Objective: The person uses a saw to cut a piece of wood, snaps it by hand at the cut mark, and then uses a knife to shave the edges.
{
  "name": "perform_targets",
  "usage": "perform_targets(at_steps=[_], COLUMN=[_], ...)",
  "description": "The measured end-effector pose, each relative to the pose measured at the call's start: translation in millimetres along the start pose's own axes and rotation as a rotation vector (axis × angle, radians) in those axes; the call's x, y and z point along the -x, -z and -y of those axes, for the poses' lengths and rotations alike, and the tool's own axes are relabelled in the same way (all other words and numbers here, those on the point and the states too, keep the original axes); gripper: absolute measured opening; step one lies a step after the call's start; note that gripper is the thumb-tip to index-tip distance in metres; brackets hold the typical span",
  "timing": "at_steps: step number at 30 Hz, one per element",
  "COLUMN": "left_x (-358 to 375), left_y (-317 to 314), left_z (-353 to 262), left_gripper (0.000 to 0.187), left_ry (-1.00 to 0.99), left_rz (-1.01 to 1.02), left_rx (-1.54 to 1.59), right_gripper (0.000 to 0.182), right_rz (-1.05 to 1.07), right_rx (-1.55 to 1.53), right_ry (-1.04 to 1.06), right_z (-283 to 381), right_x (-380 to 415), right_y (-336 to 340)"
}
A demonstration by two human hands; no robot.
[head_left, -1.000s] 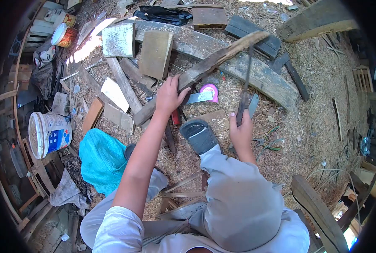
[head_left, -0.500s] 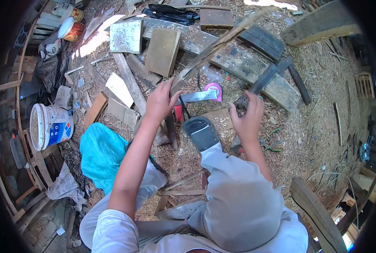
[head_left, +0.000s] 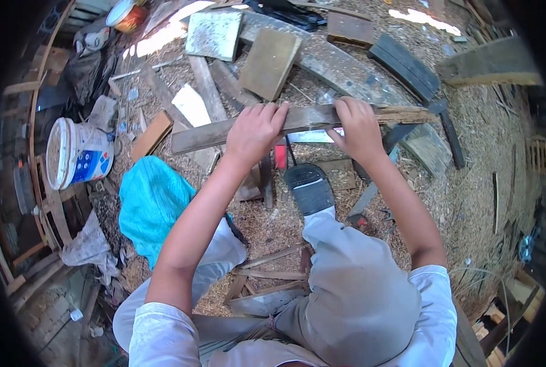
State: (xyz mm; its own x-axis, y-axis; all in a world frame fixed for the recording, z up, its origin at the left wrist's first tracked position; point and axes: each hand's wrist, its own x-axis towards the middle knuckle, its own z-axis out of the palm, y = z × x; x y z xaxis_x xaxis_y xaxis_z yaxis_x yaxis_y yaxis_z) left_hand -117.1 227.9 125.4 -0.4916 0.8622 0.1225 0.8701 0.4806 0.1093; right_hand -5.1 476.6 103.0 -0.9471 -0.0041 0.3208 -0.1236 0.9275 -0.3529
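Observation:
A long wooden board (head_left: 205,137) with a splintered right end lies level across the view, held up in both hands. My left hand (head_left: 256,131) wraps over its middle-left part, fingers closed on it. Farther right, my right hand (head_left: 357,129) grips the same board, thumb below its lower edge. Behind the board, a metal blade (head_left: 313,136) shows partly between my hands. A hammer (head_left: 448,137) lies beyond the board's splintered end, its handle partly hidden. My shoe (head_left: 310,186) is below the board.
A thick plank (head_left: 340,64) lies behind, with wooden blocks (head_left: 270,63) around it. At left are a white bucket (head_left: 80,153) and turquoise cloth (head_left: 153,205). A dark block (head_left: 404,66) sits at upper right. A small wooden frame (head_left: 267,301) lies near my legs.
The board has swung from a steep slant to nearly level. My right hand has left the dark tool near the hammer and now grips the board. The view has shifted slightly.

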Motion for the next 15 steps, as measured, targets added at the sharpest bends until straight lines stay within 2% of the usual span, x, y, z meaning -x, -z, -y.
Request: perform_targets(at_steps=[5,8,14,15], left_x=[2,5,10,11], left_y=[2,11,13,11], left_z=[-3,-3,-10,-13], left_gripper=[0.074,0.074,0.073,0.053], left_ry=[-0.011,-0.014,-0.016,-0.01], left_rz=[-0.058,-0.09,-0.169,-0.204], left_rx=[-0.034,-0.048,-0.046,-0.095], right_gripper=[0.061,0.062,0.059,0.059], right_rz=[0.009,-0.049,-0.142,-0.141], right_rx=[0.129,0.074,0.138,0.148], right_ry=[-0.026,-0.011,0.022,0.021], right_z=[9,10,22,27], right_x=[-3,-1,2,5], right_y=[-8,-7,12,15])
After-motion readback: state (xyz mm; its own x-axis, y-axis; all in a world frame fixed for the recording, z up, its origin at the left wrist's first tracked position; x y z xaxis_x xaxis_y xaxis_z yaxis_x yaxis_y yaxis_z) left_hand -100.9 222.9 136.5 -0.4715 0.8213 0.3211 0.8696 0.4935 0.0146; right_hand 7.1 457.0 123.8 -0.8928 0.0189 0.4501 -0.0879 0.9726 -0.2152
